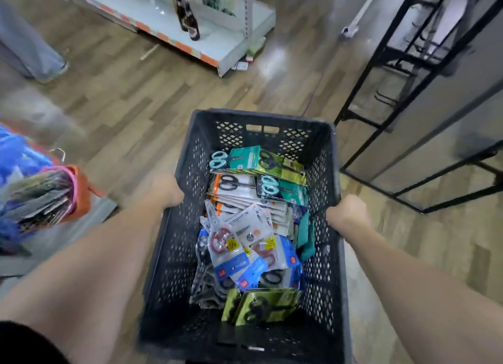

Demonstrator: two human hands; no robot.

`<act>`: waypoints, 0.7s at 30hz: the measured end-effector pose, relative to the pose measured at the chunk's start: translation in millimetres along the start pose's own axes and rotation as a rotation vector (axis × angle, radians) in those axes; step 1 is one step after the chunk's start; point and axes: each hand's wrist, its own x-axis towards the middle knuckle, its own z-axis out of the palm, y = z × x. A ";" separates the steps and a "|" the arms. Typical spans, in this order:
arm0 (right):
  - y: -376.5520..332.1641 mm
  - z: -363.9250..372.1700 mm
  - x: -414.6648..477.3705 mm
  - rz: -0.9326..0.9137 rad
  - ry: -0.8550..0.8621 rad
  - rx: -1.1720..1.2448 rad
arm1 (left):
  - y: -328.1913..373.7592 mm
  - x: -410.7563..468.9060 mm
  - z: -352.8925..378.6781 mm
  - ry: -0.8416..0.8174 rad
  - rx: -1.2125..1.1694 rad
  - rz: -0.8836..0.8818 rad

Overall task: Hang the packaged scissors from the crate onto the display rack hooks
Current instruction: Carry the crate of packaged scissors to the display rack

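Down in the crate (187, 227), packaged scissors (253, 227) between left hand (166, 191) and right hand (346, 214), fingers seemingly gripping its rims.

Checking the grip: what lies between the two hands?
In the head view, the crate holding packaged scissors lies between left hand and right hand.

Bright, even shop light, but smeary edges
You had white glare streaks on the floor (275, 64), motion blur on the rack (408, 59) and left side, bent wide-angle edges; only the crate (174, 255) middle was sharp.
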 end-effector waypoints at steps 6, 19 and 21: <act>-130.5 -35.0 128.3 0.003 0.047 0.025 | 46.8 151.9 -108.3 -0.012 0.028 0.002; -327.7 -106.2 405.1 0.045 0.079 0.085 | 174.1 439.3 -299.0 0.044 0.008 0.009; -349.1 -118.3 446.7 0.051 0.074 0.106 | 201.5 480.2 -322.2 0.057 0.027 0.025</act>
